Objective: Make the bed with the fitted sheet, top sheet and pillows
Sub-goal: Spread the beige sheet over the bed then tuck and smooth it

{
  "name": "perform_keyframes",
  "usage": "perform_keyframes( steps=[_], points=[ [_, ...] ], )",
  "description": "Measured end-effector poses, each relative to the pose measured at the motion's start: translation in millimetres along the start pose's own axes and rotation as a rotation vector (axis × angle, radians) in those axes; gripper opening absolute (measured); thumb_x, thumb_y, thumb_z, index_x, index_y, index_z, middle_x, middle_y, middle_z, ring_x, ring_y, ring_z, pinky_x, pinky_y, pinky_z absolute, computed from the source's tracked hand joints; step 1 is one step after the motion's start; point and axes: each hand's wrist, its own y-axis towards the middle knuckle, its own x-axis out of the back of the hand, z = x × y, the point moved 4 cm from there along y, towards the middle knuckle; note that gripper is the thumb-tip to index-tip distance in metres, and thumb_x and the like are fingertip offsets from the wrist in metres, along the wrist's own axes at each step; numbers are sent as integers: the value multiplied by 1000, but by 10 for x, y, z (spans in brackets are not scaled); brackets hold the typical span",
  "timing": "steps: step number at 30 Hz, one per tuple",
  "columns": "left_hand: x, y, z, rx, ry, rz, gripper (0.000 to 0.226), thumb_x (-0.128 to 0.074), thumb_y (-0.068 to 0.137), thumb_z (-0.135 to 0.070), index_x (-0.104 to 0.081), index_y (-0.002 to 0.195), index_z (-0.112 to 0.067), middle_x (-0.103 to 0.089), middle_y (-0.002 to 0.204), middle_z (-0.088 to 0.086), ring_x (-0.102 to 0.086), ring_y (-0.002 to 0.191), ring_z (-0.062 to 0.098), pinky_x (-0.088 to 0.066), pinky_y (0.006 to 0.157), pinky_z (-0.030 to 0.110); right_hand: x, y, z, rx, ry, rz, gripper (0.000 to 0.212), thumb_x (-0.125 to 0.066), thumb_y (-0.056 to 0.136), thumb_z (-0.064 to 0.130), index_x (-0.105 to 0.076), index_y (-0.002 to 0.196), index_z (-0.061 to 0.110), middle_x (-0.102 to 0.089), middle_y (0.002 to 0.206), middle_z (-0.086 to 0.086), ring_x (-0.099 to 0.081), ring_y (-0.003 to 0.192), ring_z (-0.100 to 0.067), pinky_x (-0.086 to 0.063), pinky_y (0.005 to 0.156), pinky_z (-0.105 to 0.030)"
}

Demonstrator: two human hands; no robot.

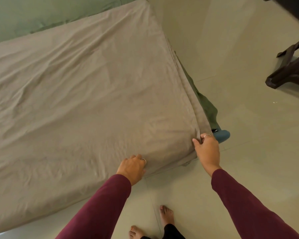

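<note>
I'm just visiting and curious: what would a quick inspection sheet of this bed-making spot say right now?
Surface: mattress, blue corner exposed on the floor.
Job's things: beige sheet spread over it, wrinkled; green sheet peeking out along the side edge; green bedding at the far end.
Clutter: nothing seen.
Fingers: left hand grips the sheet's near edge; right hand pinches the sheet at the corner.
Cables: nothing seen.
Surroundings: tiled floor, dark furniture legs, bare feet.
</note>
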Motion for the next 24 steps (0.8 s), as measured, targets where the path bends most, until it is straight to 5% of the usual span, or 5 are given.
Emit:
perform_keyframes(
  steps=[6, 11, 16, 21, 24],
  points=[
    [25, -31, -19, 8, 30, -4, 33, -41, 99, -36, -56, 120, -15, -53, 120, 3, -53, 111, 22, -43, 90, 36, 89, -17, 44, -56, 211, -41, 11, -63, 90, 13, -57, 81, 10, -62, 74, -5, -58, 67, -19, -44, 61, -28],
    [44, -25, -60, 6, 34, -39, 35, -40, 99, -38, -55, 122, -15, -53, 122, 2, -52, 113, 21, -41, 90, 36, 90, -35, 7, -149, 481, 134, 13, -56, 95, 18, -55, 86, 10, -59, 73, -2, -55, 69, -14, -42, 61, -22],
    [78, -7, -125, 5, 24, -86, 38, -41, 99, -41, -53, 124, -15, -52, 123, 2, -52, 112, 21, -41, 90, 35, -59, 23, -89, -409, 717, 338, 20, -51, 98, 30, -57, 97, 10, -62, 102, -6, -57, 104, -24, -46, 95, -38],
    [123, 20, -183, 8, 24, -104, 39, -43, 98, -40, -52, 124, -13, -50, 124, 3, -52, 113, 22, -41, 90, 36, -87, 44, 95, -348, 584, 557, 44, -62, 88, 44, -58, 116, 11, -60, 100, 6, -56, 99, -16, -46, 85, -28],
    [139, 41, -213, 5, 23, -101, 40, -43, 98, -41, -51, 126, -13, -50, 126, 3, -51, 114, 23, -40, 91, 37, -60, 101, 107, -295, 343, 537, 48, -61, 90, 41, -56, 121, 5, -61, 107, -2, -55, 102, -20, -48, 92, -36]
  ],
)
